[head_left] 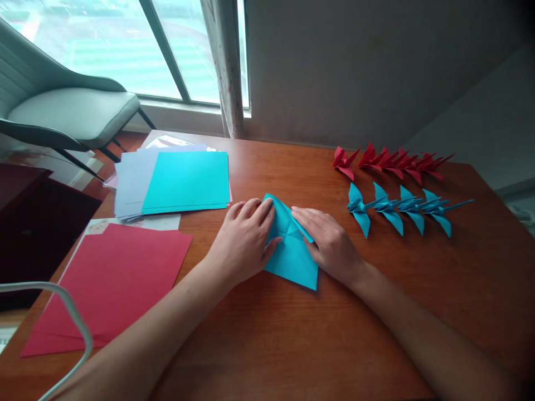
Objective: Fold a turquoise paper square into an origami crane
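Note:
A blue sheet of origami paper [292, 259] lies on the table between my hands. Crease lines cross near its middle, and its upper right edge is folded over in a narrow flap. My left hand [244, 239] grips the sheet's left side, with the thumb on top of the paper and the fingers bent along the edge. On the right, my right hand [332, 239] holds the folded flap, its fingers together on top and its thumb near the lower edge. The paper under both hands is partly hidden.
Blue paper cranes [390, 209] stand in a row at the right, with red paper cranes [395, 161] behind them. At left lie a blue paper stack [188, 181], pale sheets [131, 181] and red paper [112, 284]. A white cable [77, 317] curves at lower left.

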A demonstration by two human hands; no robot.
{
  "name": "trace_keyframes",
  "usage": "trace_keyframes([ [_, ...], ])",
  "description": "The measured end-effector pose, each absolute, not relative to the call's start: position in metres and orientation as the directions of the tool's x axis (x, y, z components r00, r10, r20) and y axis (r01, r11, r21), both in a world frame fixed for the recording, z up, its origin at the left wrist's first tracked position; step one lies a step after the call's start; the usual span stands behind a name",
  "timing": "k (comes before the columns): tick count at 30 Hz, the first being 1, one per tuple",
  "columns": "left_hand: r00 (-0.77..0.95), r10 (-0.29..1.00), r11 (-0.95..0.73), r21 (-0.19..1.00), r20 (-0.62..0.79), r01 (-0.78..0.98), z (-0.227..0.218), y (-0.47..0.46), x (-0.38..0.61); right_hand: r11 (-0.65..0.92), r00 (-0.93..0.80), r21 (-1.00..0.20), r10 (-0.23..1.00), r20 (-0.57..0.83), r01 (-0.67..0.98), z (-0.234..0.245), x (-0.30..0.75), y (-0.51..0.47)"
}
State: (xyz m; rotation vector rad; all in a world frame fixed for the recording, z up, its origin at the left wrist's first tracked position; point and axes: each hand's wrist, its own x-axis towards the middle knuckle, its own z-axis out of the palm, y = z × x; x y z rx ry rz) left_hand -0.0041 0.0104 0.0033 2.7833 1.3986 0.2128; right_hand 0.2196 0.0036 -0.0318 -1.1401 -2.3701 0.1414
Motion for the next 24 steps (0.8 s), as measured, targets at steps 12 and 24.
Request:
trace_keyframes([
  [12, 0.577, 0.808, -0.585, 0.048, 0.120, 0.810, 0.001, 0.020, -0.011, 0.733, -0.651, -0.181, 0.670, 0.357, 0.656, -0.026, 0.215, -0.011],
  [24, 0.545, 0.831, -0.552, 0.045, 0.112, 0.833, 0.002, 0.019, -0.017, 0.743, -0.662, -0.160, 0.657, 0.361, 0.650, -0.024, 0.219, -0.010],
])
